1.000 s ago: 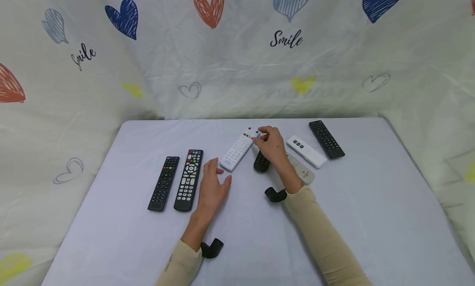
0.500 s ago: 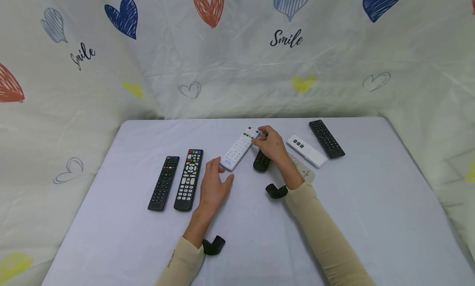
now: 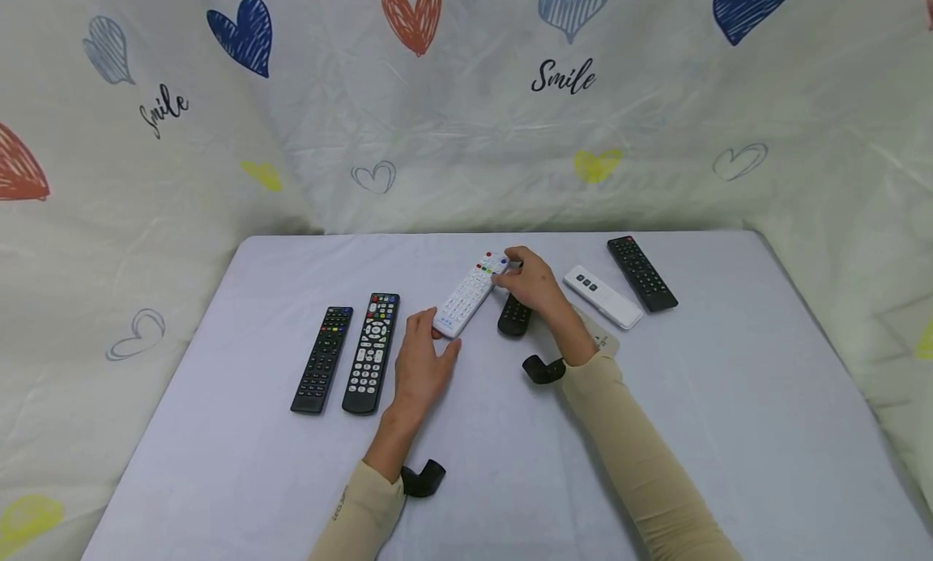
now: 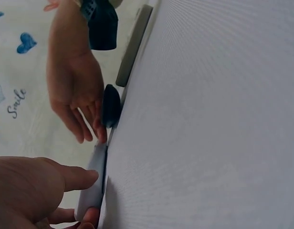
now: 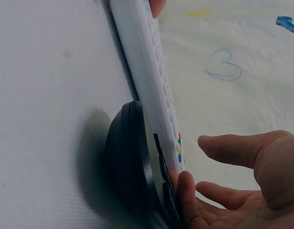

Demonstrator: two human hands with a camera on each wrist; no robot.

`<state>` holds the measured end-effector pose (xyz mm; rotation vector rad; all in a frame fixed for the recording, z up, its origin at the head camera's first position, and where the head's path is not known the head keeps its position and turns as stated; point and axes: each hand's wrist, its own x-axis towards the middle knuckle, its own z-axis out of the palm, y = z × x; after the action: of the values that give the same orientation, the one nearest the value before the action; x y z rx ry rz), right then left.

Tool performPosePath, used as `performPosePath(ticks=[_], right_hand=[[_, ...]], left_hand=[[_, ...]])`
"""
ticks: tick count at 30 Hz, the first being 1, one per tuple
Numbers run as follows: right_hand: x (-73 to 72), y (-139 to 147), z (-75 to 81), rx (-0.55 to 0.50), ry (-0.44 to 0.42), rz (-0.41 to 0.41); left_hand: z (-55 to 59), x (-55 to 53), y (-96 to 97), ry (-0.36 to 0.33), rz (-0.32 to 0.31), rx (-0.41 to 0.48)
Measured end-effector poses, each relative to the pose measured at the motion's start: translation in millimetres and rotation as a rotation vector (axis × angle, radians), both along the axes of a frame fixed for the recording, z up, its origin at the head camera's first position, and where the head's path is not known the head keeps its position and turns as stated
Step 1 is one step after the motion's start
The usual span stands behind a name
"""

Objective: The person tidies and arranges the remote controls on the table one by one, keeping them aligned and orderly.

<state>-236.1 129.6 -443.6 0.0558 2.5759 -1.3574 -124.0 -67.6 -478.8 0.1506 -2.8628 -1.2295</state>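
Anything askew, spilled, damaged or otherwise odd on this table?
Nothing stands out. The white remote with coloured buttons is slanted between the left hand and right hand, but other remotes lie at differing angles too. I see no spill or visible damage; the right arm partly hides the beige remote.

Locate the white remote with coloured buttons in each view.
Head: white remote near the centre, lying diagonally.
Left wrist: white remote at lower left, edge-on.
Right wrist: white remote slants from the top edge past centre.
Shared landmark: right hand, respectively right of centre, upper left, lower right.
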Motion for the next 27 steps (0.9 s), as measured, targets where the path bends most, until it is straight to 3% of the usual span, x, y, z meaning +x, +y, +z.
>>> performPosePath(ticks=[18, 27], right_hand=[[4.8, -2, -0.8, 0.041, 0.061, -0.013], [7.1, -7, 1.0, -0.033, 0.104, -0.041]], left_hand=[[2.0, 5.4, -0.2, -0.018, 0.007, 0.013], [4.6, 11.9, -4.6, -0.010, 0.017, 0.046]])
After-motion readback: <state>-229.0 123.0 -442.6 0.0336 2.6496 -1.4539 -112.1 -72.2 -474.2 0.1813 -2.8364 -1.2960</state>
